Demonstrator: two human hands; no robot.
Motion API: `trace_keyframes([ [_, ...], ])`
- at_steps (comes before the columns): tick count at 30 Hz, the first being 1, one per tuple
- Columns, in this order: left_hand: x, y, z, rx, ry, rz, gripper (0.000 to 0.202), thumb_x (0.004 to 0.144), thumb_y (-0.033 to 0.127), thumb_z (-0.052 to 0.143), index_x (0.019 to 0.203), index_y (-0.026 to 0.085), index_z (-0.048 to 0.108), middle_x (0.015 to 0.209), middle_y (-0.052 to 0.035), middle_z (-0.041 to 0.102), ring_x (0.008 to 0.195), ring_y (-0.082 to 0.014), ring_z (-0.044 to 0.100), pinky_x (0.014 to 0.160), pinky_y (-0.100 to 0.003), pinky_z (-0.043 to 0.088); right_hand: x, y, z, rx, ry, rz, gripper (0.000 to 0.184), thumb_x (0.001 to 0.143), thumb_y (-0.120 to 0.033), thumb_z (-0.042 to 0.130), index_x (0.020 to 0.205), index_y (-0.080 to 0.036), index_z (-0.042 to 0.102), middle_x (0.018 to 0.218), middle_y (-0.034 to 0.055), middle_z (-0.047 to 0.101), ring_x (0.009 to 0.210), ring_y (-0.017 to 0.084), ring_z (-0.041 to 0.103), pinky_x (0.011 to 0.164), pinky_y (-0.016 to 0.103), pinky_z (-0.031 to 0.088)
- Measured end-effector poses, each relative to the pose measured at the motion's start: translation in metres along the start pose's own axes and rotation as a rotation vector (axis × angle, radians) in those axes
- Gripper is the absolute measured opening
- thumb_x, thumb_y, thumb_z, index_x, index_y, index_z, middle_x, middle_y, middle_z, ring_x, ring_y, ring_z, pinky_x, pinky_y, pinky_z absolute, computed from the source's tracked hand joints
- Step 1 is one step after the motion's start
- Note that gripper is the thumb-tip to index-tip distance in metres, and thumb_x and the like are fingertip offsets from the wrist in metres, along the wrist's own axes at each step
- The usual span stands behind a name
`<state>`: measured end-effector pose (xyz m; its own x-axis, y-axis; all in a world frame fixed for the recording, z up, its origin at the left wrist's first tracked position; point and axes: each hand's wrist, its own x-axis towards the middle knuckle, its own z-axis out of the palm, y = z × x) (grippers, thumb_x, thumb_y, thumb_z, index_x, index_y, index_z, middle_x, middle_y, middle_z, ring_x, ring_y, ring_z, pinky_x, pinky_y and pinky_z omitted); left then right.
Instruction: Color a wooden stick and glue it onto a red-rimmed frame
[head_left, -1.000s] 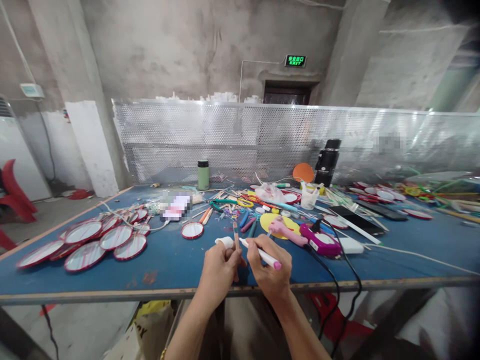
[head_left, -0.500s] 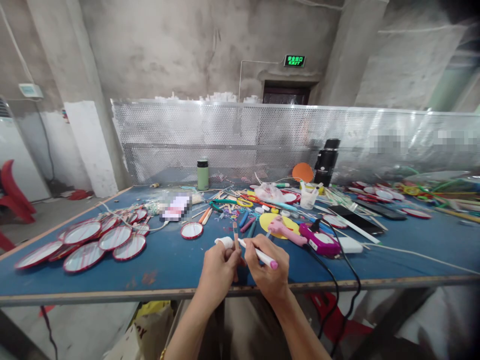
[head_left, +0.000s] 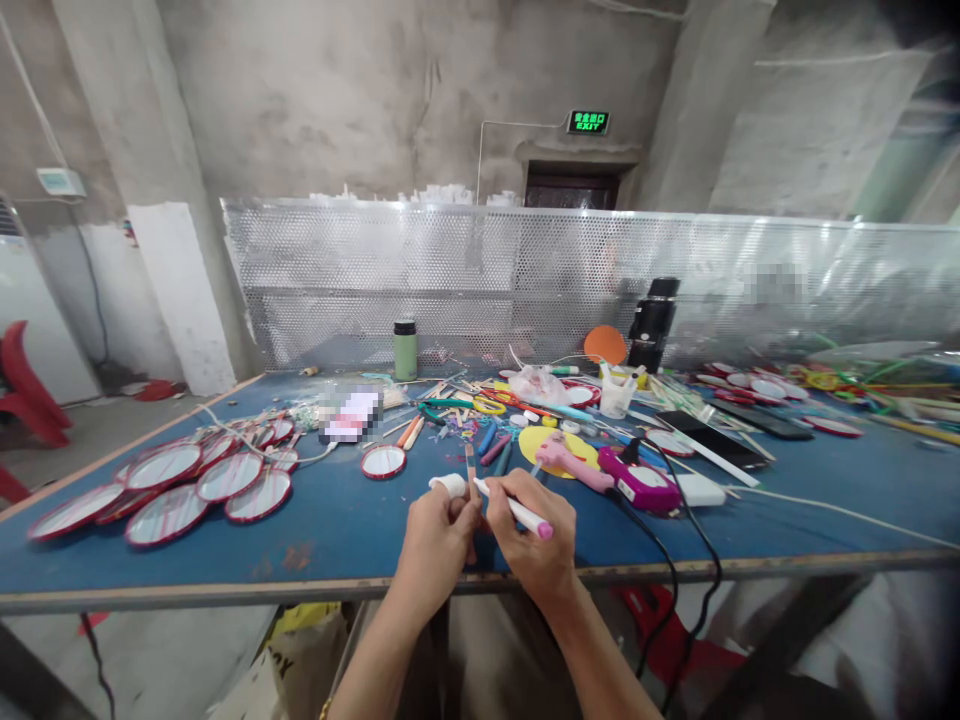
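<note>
Near the table's front edge, my left hand [head_left: 433, 540] pinches a flat wooden craft stick [head_left: 471, 462] that points away from me. Something white [head_left: 448, 486] sits at that hand's index finger; whether it is a wrap or a cap, I cannot tell. My right hand [head_left: 538, 535] is closed around a white marker pen [head_left: 529, 517] with a pink end. The pen's tip reaches the side of the stick, close to the left fingers. Beyond the hands lie several coloured pens [head_left: 495, 447] and a yellow disc [head_left: 556, 450].
Red-rimmed round discs [head_left: 229, 476] pile up at left, near a phone [head_left: 352, 415]. A pink glue gun [head_left: 574, 462] and purple device [head_left: 639, 482] lie right, their black cables over the edge. A green bottle [head_left: 405, 350] and black flask [head_left: 654, 328] stand behind.
My right hand and the marker have shifted very slightly left along the stick. My left hand and everything on the table look the same.
</note>
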<state>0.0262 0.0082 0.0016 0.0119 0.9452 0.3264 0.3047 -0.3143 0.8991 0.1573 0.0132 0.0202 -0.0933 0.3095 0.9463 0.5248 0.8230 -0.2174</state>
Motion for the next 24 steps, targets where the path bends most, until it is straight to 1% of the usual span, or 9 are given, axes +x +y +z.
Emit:
trace_keyframes([
  [7, -0.0001, 0.0038, -0.0007, -0.006, 0.001, 0.004, 0.032, 0.090, 0.044, 0.052, 0.067, 0.021, 0.051, 0.044, 0.0036, 0.055, 0.040, -0.0121, 0.053, 0.048, -0.022, 0.037, -0.0003, -0.0002, 0.0003, -0.006, 0.009, -0.007, 0.021, 0.094, -0.013, 0.053, 0.077, -0.019, 0.063, 0.063, -0.0007, 0.062, 0.056, 0.011, 0.059, 0.058, 0.022, 0.045],
  [12, -0.0008, 0.0068, -0.0005, -0.056, 0.009, 0.004, 0.033, 0.089, 0.045, 0.054, 0.068, 0.020, 0.054, 0.045, 0.0051, 0.052, 0.040, -0.0117, 0.051, 0.046, -0.021, 0.035, 0.0001, 0.0004, 0.0003, -0.019, 0.017, -0.016, 0.021, 0.094, -0.012, 0.053, 0.077, -0.019, 0.064, 0.063, -0.0006, 0.062, 0.056, 0.011, 0.059, 0.057, 0.022, 0.045],
  [15, -0.0012, 0.0087, -0.0004, -0.083, 0.010, -0.007, 0.028, 0.087, 0.043, 0.056, 0.071, 0.020, 0.056, 0.046, 0.0062, 0.050, 0.040, -0.0119, 0.051, 0.046, -0.021, 0.036, 0.0000, 0.0013, 0.0005, -0.039, 0.046, -0.022, 0.021, 0.094, -0.012, 0.053, 0.077, -0.019, 0.063, 0.063, -0.0002, 0.063, 0.055, 0.012, 0.059, 0.056, 0.023, 0.046],
  [20, -0.0011, 0.0092, 0.0004, -0.095, 0.008, -0.020, 0.022, 0.086, 0.038, 0.054, 0.071, 0.021, 0.055, 0.046, 0.0068, 0.048, 0.039, -0.0124, 0.052, 0.045, -0.021, 0.036, 0.0008, 0.0019, 0.0008, -0.030, 0.040, -0.030, 0.020, 0.094, -0.012, 0.054, 0.078, -0.019, 0.062, 0.063, -0.0005, 0.062, 0.055, 0.011, 0.058, 0.056, 0.022, 0.046],
  [24, -0.0007, 0.0066, 0.0011, -0.081, 0.008, -0.008, 0.023, 0.086, 0.036, 0.054, 0.070, 0.021, 0.055, 0.047, 0.0063, 0.049, 0.040, -0.0124, 0.052, 0.046, -0.022, 0.036, 0.0015, 0.0014, 0.0005, -0.037, 0.049, -0.030, 0.019, 0.094, -0.012, 0.055, 0.078, -0.018, 0.063, 0.063, 0.0000, 0.062, 0.056, 0.011, 0.059, 0.057, 0.021, 0.046],
])
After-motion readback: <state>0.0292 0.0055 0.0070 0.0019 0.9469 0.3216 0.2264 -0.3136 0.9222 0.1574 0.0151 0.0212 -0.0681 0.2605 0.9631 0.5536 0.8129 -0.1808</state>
